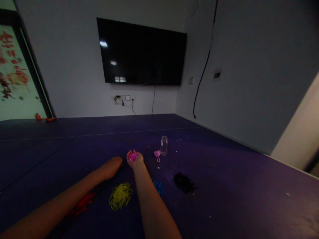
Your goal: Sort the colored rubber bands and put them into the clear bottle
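The single head view originates at the person's head, above the near part of the purple surface (231, 179), and faces forward and down. Both forearms enter from the bottom edge; the left hand (113, 167) and right hand (135, 159) lie below frame center, at moderate range. The coverage is wide: beyond the surface, the view takes in the far wall (74, 96) with the TV (142, 53), and the side wall (249, 76) at right. The TV is well beyond the hands.
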`<state>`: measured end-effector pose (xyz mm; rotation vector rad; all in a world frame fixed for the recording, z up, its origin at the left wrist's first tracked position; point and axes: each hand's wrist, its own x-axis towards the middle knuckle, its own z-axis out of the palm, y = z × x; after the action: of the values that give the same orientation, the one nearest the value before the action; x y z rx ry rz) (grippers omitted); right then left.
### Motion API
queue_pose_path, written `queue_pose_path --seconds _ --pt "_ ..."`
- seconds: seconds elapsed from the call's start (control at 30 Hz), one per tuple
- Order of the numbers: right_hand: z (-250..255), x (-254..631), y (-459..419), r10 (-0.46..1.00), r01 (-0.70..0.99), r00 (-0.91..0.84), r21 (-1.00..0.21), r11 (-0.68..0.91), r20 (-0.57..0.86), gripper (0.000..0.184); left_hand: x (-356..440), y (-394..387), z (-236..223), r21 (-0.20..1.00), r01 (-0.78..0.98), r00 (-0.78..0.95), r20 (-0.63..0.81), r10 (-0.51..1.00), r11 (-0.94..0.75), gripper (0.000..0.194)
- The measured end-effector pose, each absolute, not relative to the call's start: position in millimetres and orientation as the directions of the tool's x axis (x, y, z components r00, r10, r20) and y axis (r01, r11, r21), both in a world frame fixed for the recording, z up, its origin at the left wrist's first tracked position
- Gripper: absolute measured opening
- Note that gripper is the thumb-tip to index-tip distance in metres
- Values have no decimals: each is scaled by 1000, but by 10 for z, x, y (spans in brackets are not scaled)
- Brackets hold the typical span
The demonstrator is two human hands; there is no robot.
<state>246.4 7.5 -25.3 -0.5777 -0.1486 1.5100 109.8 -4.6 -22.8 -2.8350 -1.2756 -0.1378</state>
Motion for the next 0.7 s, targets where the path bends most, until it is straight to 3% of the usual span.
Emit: queue_pose_path --seconds 0.13,0.3,0.7 --pt "-190 2469 20 924 -934 26 -338 -113 -381 24 1145 -31 -274 4 762 645 94 759 -648 19" --pt "-157 2480 -14 908 -951 -11 -277 -139 -419 22 1177 -21 -276 52 773 625 110 773 -632 21" --pt "-187 2479 7 912 -945 -6 -296 -140 -411 21 1197 1 -304 202 768 592 139 794 -608 17"
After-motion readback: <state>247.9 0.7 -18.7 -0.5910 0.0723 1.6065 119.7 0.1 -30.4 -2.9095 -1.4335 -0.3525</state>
